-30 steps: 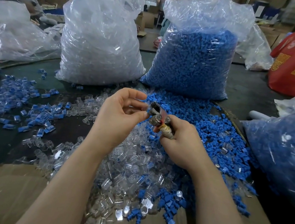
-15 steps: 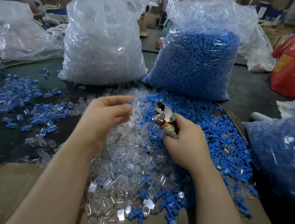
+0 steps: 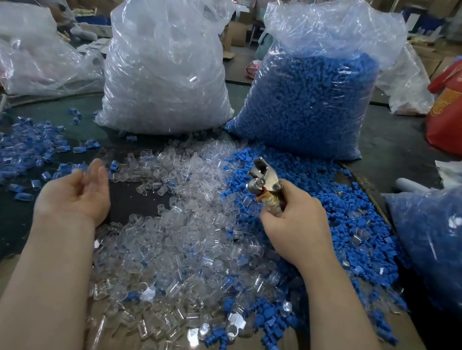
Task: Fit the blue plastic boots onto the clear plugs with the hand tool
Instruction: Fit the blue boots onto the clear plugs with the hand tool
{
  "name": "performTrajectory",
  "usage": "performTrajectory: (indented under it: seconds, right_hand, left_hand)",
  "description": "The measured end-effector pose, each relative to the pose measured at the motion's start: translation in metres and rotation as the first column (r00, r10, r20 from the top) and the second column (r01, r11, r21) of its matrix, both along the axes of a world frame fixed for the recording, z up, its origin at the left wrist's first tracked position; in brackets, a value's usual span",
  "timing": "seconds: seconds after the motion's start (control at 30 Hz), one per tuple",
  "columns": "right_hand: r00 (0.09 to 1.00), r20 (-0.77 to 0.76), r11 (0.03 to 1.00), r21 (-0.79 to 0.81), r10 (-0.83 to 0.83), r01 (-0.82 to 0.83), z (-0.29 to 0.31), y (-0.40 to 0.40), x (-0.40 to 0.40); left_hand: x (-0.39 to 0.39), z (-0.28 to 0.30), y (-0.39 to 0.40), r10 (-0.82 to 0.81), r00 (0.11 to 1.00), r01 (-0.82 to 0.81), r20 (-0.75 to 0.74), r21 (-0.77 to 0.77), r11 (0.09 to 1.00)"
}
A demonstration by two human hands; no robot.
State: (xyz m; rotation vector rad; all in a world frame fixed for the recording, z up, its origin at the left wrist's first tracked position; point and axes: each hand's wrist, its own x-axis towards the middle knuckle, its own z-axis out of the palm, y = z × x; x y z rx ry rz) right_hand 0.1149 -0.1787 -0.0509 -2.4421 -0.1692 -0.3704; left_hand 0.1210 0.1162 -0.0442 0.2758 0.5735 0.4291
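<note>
Boots (image 3: pixel 296 184) in blue lie heaped under the right hand, clear plugs (image 3: pixel 186 228) piled beside them at centre. A second ago the left hand (image 3: pixel 73 197) met the hand tool (image 3: pixel 263 178); now it has swung out left, palm up, fingers relaxed and seemingly empty, near the finished pieces (image 3: pixel 13 150), which suggests a fitted piece was just dropped there. The right hand (image 3: pixel 295 225) still grips the tool, ready for another pair.

Your arms: bare, no sleeves, no gloves.
Your left hand (image 3: pixel 73 200) and right hand (image 3: pixel 297 231) wear no rings, watch or wristband; both forearms are uncovered down to the frame's bottom edge.
</note>
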Motion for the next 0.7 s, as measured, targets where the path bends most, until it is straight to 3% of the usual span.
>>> performTrajectory:
  seconds: [0.07,0.17,0.27,0.33,0.4,0.47,0.57,0.63,0.7]
  right_hand:
    - [1.000,0.005,1.000,-0.019,-0.020,0.020,0.000,-0.001,0.001]
    - [0.999,-0.008,0.997,-0.048,-0.054,0.053,0.000,-0.002,0.003]
    - [0.995,-0.046,0.990,-0.115,-0.092,0.086,-0.001,-0.004,0.004]
    - [0.992,-0.052,0.984,-0.139,-0.118,0.110,-0.001,-0.004,0.005]
    - [0.990,-0.049,0.984,-0.130,-0.130,0.123,-0.001,-0.005,0.007]
    - [0.989,-0.052,0.985,-0.117,-0.136,0.129,-0.001,-0.004,0.007]
    - [0.989,-0.056,0.984,-0.124,-0.140,0.132,0.000,-0.003,0.008]
    - [0.988,-0.059,0.984,-0.118,-0.143,0.135,-0.001,-0.003,0.008]
    - [0.988,-0.057,0.986,-0.100,-0.143,0.137,-0.001,-0.003,0.007]
  left_hand:
    - [0.000,0.001,-0.002,0.044,0.999,-0.044,0.014,0.034,0.998]
    - [0.007,0.011,-0.003,-0.016,1.000,0.016,-0.024,0.001,1.000]
    - [0.006,0.017,-0.019,-0.224,0.965,0.257,-0.135,0.330,0.908]
    - [0.002,0.024,-0.036,-0.322,0.915,0.404,-0.245,0.589,0.700]
    - [-0.001,0.028,-0.057,-0.354,0.872,0.466,-0.339,0.798,0.382]
    - [-0.007,0.029,-0.081,-0.390,0.830,0.447,-0.399,0.894,0.039]
    - [-0.009,0.024,-0.111,-0.392,0.793,0.357,-0.465,0.878,-0.319]
    - [-0.008,0.019,-0.126,-0.308,0.808,0.282,-0.502,0.789,-0.546]
    - [-0.007,0.012,-0.134,-0.229,0.840,0.212,-0.492,0.686,-0.696]
